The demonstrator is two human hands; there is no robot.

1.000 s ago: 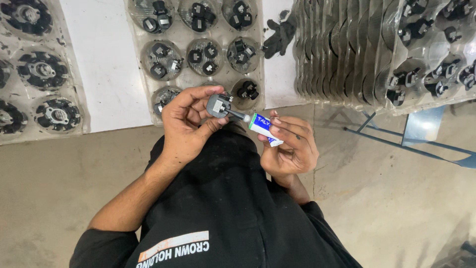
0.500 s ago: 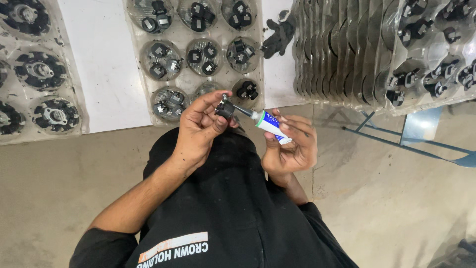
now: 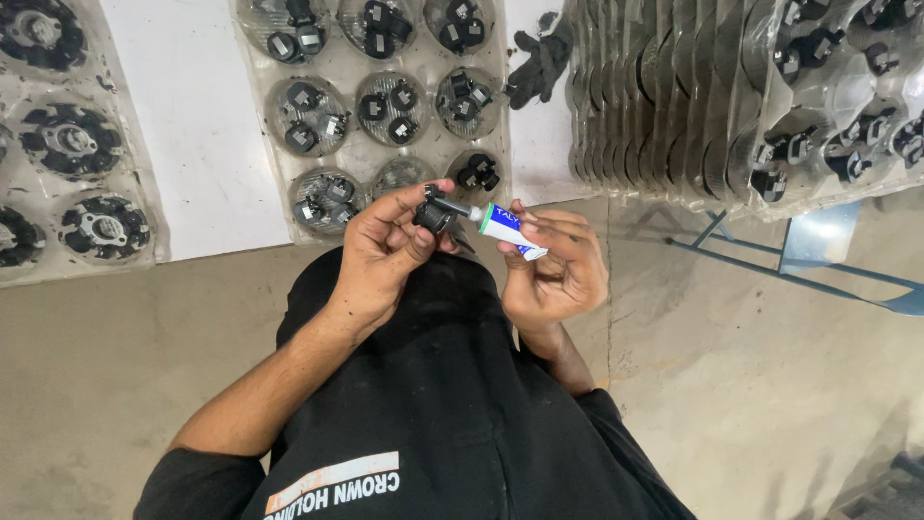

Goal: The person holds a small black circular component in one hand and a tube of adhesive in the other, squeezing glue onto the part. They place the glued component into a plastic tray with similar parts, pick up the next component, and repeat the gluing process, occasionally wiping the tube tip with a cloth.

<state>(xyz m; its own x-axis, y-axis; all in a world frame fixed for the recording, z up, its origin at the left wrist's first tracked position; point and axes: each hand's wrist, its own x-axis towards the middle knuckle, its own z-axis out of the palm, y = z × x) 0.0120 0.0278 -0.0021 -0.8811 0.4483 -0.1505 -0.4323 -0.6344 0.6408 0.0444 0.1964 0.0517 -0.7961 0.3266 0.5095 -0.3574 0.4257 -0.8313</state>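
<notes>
1. Your left hand (image 3: 385, 255) is holding a small black part (image 3: 435, 212) up in front of you, with its fingers (image 3: 409, 202) curling around the part and pinching it from both sides.
2. Your right hand (image 3: 553, 270) is gripping a small white tube (image 3: 508, 229) with blue and green markings, with its fingers (image 3: 549, 223) pressing together along the tube's body.
3. The tube is lying nearly level between your hands, and its nozzle is pointing toward the black part and touching it or sitting just beside it; you cannot tell which.
4. Both hands are hovering over your dark clothing (image 3: 433, 404), near the front edge of the white tabletop (image 3: 192, 125).
5. A clear plastic tray (image 3: 380, 106) is lying on the tabletop just beyond your hands, carrying round pockets with black parts inside them.
6. Another tray (image 3: 67, 144) with larger round black parts is sitting at the far left.
7. A stack of trays (image 3: 693, 96) is leaning at the right, and a black glove (image 3: 539, 65) is lying between it and the middle tray.
</notes>
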